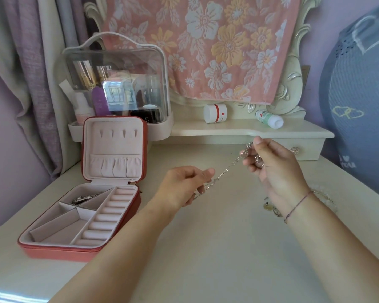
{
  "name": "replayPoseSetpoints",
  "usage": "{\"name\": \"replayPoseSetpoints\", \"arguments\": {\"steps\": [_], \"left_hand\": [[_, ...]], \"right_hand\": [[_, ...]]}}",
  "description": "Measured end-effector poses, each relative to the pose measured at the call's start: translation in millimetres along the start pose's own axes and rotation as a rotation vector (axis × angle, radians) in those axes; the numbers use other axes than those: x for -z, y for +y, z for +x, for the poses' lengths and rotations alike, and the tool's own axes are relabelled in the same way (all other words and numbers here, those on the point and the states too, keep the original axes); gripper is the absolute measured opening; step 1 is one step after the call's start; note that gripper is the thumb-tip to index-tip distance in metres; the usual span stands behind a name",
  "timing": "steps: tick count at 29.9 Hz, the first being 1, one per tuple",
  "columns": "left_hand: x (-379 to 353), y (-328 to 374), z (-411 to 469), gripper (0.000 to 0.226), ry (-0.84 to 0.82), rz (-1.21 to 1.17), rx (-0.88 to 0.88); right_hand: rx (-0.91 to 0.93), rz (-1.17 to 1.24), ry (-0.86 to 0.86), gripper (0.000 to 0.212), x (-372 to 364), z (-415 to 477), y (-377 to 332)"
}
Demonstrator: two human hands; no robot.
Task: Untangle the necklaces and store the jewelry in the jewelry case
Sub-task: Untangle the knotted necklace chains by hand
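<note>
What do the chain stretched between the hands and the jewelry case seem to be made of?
Chain: probably silver-toned metal, polished; its small links glint. Jewelry case: red shell looks like smooth faux leather, though plastic is possible. Lining: pale pink, matte, velvety fabric, gathered at the lid pocket.

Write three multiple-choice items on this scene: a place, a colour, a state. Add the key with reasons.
1. Where does the jewelry case stand? A. On the table, left of the left hand. B. On the shelf. C. In the drawer.
2. What colour is its outside? A. Blue. B. Red. C. Black.
3. How is the chain? A. Coiled in the case. B. Hung on the lid. C. Held between left hand and right hand.
Key: 1 A, its base rests on the tabletop; 2 B, its outer wall is red; 3 C, each hand holds it.
</note>
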State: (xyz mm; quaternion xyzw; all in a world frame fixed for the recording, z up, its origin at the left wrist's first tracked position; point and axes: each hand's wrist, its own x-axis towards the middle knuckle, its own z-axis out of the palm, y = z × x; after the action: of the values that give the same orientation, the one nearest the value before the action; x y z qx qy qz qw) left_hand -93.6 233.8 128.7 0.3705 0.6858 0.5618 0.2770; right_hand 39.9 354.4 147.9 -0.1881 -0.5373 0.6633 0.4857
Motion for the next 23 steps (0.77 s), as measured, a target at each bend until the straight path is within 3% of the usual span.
{"name": "replayPoseSetpoints", "arguments": {"steps": [5,13,19,23], "left_hand": [[-4.5,-6.3,1.4,0.017,-0.013,0.043,-0.074],[-3.3,-6.5,3.9,0.023,0.006,-0.008,-0.168],[-7.5,-0.4,-1.7,0.041,-0.191,-0.22,-0.149],[-9.0,-2.0,-1.1,0.023,-0.189,-0.236,-0.119]], "right_hand": [[-0.1,0.057,-0.112,0.017,-3.2,-3.5,-3.1],[-0.202,0.022,-0.279,0.016,-8.4,-9.3,1.2],[-0.292,0.077,-0.33,0.015,-8.7,-9.3,3.7],[-0.312,0.056,-0.37,0.018,-6.8,-8.6,4.1]]}}
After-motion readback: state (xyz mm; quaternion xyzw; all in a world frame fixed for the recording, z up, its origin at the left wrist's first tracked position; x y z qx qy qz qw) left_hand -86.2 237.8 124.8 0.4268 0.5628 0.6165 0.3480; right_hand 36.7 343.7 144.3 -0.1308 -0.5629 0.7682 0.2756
